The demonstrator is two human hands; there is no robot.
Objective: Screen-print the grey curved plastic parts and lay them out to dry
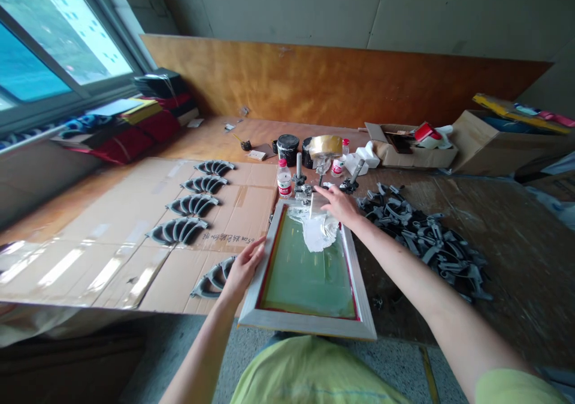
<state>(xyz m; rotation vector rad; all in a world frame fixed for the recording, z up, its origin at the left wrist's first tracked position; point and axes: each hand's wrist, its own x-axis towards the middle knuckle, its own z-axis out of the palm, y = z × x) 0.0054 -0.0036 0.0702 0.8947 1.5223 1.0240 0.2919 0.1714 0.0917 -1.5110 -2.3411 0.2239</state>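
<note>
A screen-printing frame [366, 308] with a pale rim and a green mesh [305, 278] lies in front of me. My left hand [245, 266] is at its left rim, fingers bent against the edge. Over the frame's far end is my right hand [339, 205], its fingers closed about the top of a whitish squeegee [318, 206]; part of the grip is hidden. White ink [320, 236] spreads across the mesh just below the squeegee. Metal clamps [305, 192] stand at the far rim. A grey curved, ribbed part [211, 279] lies beside my left hand.
More grey ribbed parts [177, 230] line up on flattened cardboard [112, 212] at left. A heap of grey pieces [426, 236] covers the table at right. Behind the frame stand a red-capped bottle [284, 179], black tubs [288, 149] and a tape roll [326, 145]. Cardboard boxes [413, 158] sit farther right.
</note>
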